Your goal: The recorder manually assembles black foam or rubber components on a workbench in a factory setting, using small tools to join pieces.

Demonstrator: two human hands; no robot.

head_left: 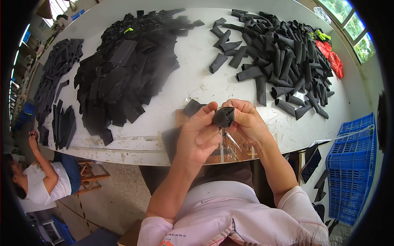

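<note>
Between both hands, above the near edge of the white table, is a black fabric tube (224, 117), its folded end turned up toward me. My left hand (198, 133) pinches its left side with thumb and forefinger, the other fingers curled. On the right side, my right hand (247, 119) grips it with thumb and fingers closed. Under the hands lies a brown board (242, 148) with clear tape on it. A flat black fabric piece (192, 108) lies just beyond my left hand, and another dark piece (169, 141) is beside my left wrist.
A big heap of flat black pieces (123, 69) covers the table's left middle. Rolled black tubes (283, 57) pile up at the right, near a red plastic bag (330, 59). Blue crates (352, 168) stand at the right. Another person (45, 176) sits at the far left.
</note>
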